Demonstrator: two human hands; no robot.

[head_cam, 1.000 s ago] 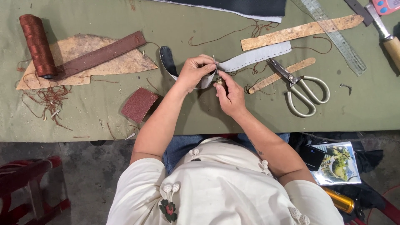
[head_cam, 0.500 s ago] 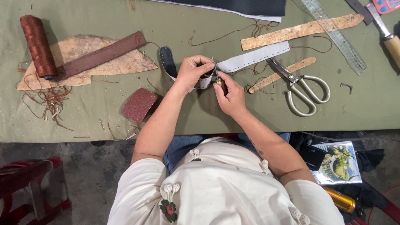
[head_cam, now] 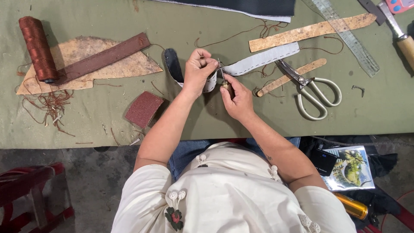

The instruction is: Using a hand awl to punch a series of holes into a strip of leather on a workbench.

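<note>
Head camera, looking straight down on the green work table: the left hand is curled shut, pinching a bent leather strap with stitch holes along its edge, near the table's middle. The right hand sits just beside it, fingers closed round a small wooden-handled awl whose tip meets the strap at the fold. To the right lie scissors, a pale leather strip and a steel ruler. To the left lie a sandpaper piece, a brown leather strip on a tan scrap, and a spool of reddish-brown thread.
</note>
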